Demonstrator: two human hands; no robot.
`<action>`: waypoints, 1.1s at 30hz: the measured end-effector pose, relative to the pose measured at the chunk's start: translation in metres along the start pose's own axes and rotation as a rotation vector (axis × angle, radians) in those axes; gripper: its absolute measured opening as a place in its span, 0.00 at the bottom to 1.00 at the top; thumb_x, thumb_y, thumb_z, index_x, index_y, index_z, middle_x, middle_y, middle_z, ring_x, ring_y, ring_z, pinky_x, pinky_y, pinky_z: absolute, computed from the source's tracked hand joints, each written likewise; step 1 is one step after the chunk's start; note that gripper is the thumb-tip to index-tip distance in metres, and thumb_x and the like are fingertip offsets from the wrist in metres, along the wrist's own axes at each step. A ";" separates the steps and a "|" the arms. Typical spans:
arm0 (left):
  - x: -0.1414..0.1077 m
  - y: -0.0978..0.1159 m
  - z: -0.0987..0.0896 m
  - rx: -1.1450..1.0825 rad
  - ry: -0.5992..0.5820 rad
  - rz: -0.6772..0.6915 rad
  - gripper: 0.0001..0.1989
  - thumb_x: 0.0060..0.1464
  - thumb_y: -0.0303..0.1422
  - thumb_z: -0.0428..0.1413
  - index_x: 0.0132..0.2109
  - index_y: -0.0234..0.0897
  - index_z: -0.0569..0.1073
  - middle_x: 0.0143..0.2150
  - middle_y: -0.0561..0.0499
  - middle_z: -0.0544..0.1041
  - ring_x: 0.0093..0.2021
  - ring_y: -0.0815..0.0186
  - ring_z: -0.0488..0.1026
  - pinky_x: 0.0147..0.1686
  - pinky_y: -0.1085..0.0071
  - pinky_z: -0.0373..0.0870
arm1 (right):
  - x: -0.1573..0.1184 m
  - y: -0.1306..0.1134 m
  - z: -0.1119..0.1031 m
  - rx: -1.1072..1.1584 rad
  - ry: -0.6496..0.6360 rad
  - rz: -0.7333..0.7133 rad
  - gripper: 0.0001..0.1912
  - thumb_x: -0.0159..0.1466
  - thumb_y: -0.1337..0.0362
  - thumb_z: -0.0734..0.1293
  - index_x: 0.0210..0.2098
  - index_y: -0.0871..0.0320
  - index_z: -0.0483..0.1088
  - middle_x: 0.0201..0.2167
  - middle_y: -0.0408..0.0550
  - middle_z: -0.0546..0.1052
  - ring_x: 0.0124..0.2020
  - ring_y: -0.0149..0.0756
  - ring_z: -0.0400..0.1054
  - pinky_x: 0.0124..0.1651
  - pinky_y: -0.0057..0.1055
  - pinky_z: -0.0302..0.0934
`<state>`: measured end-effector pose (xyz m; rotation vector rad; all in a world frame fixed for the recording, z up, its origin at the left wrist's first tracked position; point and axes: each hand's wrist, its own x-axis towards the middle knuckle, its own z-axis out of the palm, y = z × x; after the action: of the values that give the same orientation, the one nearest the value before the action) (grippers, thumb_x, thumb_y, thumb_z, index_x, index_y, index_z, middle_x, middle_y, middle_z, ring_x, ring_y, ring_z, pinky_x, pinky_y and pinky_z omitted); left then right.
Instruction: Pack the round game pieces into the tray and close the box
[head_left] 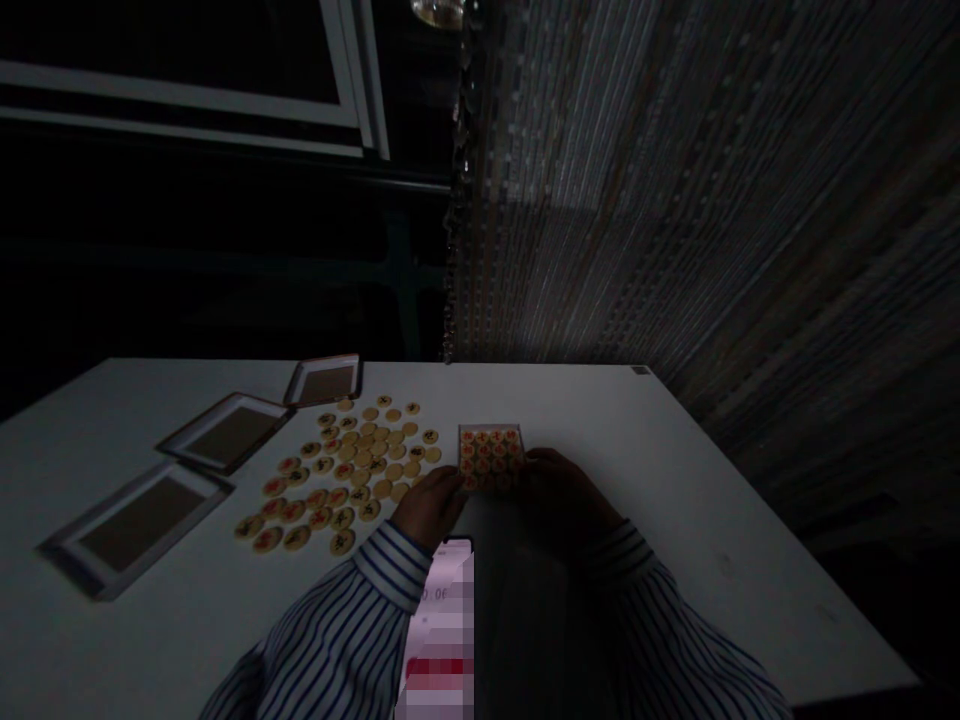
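A small box (491, 458) filled with rows of round pieces with red characters rests on the white table (600, 410). At its left side is my left hand (433, 503), its fingers closed on the edge. My right hand (562, 490) is at the right side of the box, dark in shadow, its fingers against that edge. Left of the box, many loose round wooden pieces (381, 434) are spread out, some plain, some with red or black characters.
Three shallow box lids or trays stand at the left: a near one (139, 525), a middle one (227, 432) and a far one (326, 381). A lit phone (442, 610) lies by my left forearm. Behind the table hangs a string curtain (600, 200).
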<state>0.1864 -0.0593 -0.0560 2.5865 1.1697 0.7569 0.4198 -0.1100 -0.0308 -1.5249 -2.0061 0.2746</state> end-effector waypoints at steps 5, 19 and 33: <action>0.000 0.000 0.001 0.001 -0.003 0.004 0.13 0.51 0.33 0.50 0.43 0.39 0.72 0.45 0.46 0.73 0.43 0.63 0.72 0.42 0.67 0.71 | 0.001 -0.003 -0.001 0.015 -0.024 0.022 0.13 0.56 0.62 0.64 0.42 0.55 0.70 0.43 0.50 0.71 0.42 0.35 0.66 0.44 0.33 0.63; 0.000 0.000 0.000 -0.029 0.026 0.015 0.13 0.51 0.34 0.51 0.43 0.36 0.72 0.44 0.45 0.73 0.43 0.62 0.72 0.42 0.67 0.71 | 0.004 -0.007 -0.004 -0.086 -0.073 -0.050 0.10 0.58 0.63 0.62 0.38 0.56 0.71 0.39 0.49 0.72 0.43 0.36 0.64 0.46 0.34 0.62; 0.002 0.004 -0.023 -0.089 0.286 0.041 0.12 0.53 0.33 0.49 0.42 0.34 0.72 0.41 0.44 0.74 0.42 0.63 0.71 0.43 0.66 0.71 | 0.001 0.012 -0.013 0.056 0.224 -0.048 0.05 0.56 0.69 0.60 0.33 0.57 0.65 0.34 0.49 0.70 0.35 0.34 0.65 0.34 0.30 0.62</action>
<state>0.1776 -0.0612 -0.0342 2.4952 1.1280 1.1909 0.4368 -0.1074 -0.0262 -1.4045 -1.8407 0.1327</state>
